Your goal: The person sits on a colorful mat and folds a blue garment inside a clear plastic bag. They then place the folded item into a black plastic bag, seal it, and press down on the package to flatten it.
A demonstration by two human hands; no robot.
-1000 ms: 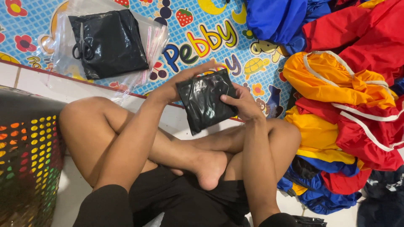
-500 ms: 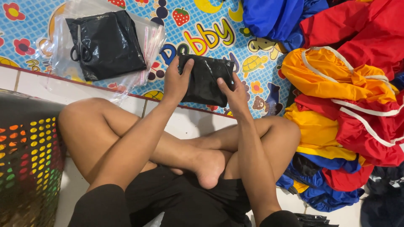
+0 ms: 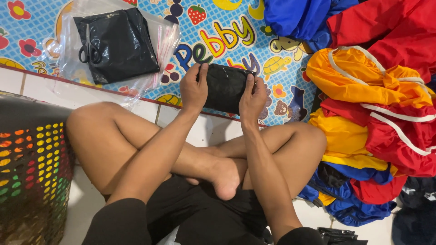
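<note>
Two hands on one small black bundle, that's the whole action right now. Going left to right: a dark mesh basket (image 3: 32, 177) with coloured holes sits at the person's left knee, on the tiled floor. Up on the cartoon play mat (image 3: 281, 54) there's a bigger black plastic packet (image 3: 120, 43) lying on a clear plastic bag (image 3: 156, 45), with scissors (image 3: 88, 52) resting on top of it.

Then the main bit. The left hand (image 3: 193, 88) and right hand (image 3: 252, 97) both grip a folded black plastic bundle (image 3: 225, 87), one at each end, thumbs over the front, held just above the mat's near edge in front of the crossed legs. Looks like it's being squeezed or rolled into a tight packet, though the plastic is so dark I can't really tell whether it's rolled or just folded flat.

My read: this is the compacting step, and the next bit needs a firm, even press from both sides so it doesn't spring back open.

Far right, a heap of jackets (image 3: 377, 100) in yellow, red and blue.
</note>
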